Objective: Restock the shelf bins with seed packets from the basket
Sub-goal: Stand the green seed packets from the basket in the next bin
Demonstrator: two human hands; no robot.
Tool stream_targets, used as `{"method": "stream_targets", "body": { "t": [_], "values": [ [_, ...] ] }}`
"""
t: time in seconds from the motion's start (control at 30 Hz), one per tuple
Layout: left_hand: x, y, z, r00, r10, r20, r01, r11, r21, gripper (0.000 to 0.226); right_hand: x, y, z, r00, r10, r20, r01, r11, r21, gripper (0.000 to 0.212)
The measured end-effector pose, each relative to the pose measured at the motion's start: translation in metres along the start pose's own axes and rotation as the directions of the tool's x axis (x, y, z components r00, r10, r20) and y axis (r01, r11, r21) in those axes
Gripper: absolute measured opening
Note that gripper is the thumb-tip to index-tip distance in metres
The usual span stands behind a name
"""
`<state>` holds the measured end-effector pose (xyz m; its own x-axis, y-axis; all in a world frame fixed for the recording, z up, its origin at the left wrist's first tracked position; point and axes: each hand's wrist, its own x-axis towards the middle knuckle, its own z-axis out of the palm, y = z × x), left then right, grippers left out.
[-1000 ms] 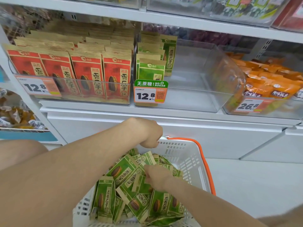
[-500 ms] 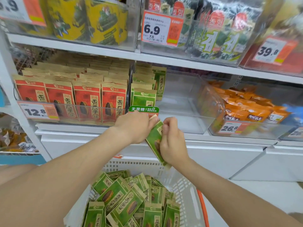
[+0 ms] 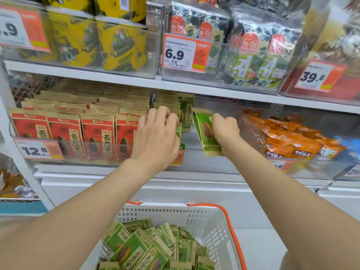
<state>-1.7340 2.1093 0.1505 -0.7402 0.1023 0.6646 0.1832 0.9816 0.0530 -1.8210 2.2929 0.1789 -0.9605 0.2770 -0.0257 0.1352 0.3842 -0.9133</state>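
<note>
One green seed packet (image 3: 206, 131), possibly with a second tucked behind it, is pinched by its right edge in the grip of the right hand (image 3: 226, 130). It is tilted, with its top leaning left, and hangs just above the front wall of the clear bin (image 3: 194, 162) on the middle shelf (image 3: 214, 95). The left hand (image 3: 155, 137) has a looser grip, fingers nearly straight and laid over the tops of the standing green packets (image 3: 186, 112) at the left side of that bin, apparently holding the row back; whether it presses or only touches I cannot tell. Most of the bin to the right of that row is bare. Red packets (image 3: 97, 137) fill the bin on the left and orange packets (image 3: 288, 141) the one on the right. Below, the white basket (image 3: 175, 207) holds a heap of loose green packets (image 3: 148, 248), so much of the restocking remains. The risks I see come from the tilt and the thin pinch. The lower corner could catch the bin's front wall and twist the packet out of the fingers, or it could land flat in the bare space. If the left hand lifts early, the leaning row may topple forward into the gap.
</note>
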Motion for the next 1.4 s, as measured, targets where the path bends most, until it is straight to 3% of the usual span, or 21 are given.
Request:
{"method": "stream_targets", "body": {
  "t": [0.07,0.27,0.6,0.73,0.83,1.1,1.3,1.4],
  "values": [
    [0.001,-0.002,0.006,0.995,0.051,0.091,-0.059,0.995,0.086,0.042,0.02,0.004,0.008,0.997,0.067,0.036,-0.072,0.987,0.145,0.055],
    [0.0,-0.003,0.02,0.972,0.014,0.233,-0.051,0.987,0.155,0.06,0.059,0.015,0.036,0.998,-0.063,-0.001,0.062,0.986,0.154,0.038],
    [0.007,-0.001,0.024,0.967,0.008,0.255,-0.051,0.986,0.161,0.061,0.096,0.004,0.101,0.986,-0.165,-0.033,0.166,0.986,0.014,0.045],
    [0.011,-0.001,0.025,0.962,0.013,0.272,-0.058,0.986,0.157,0.061,0.094,0.006,0.111,0.989,-0.148,0.009,0.147,0.971,-0.186,0.037],
    [0.012,-0.002,0.025,0.961,0.012,0.276,-0.056,0.987,0.152,0.061,0.096,0.01,0.111,0.986,-0.164,0.031,0.166,0.95,-0.264,0.044],
    [0.011,-0.003,0.024,0.962,0.021,0.272,-0.06,0.989,0.134,0.062,0.09,0.006,0.103,0.987,-0.13,0.098,0.14,0.985,-0.105,0.044],
    [0.009,-0.005,0.023,0.964,0.042,0.261,-0.068,0.994,0.09,0.065,0.08,0.009,0.089,0.947,-0.161,0.277,0.212,0.963,-0.168,0.036],
    [0.007,-0.007,0.022,0.968,0.052,0.245,-0.066,0.997,0.05,0.067,0.076,0.011,0.078,0.949,-0.11,0.297,0.194,0.944,-0.268,0.027]
  ]
}}
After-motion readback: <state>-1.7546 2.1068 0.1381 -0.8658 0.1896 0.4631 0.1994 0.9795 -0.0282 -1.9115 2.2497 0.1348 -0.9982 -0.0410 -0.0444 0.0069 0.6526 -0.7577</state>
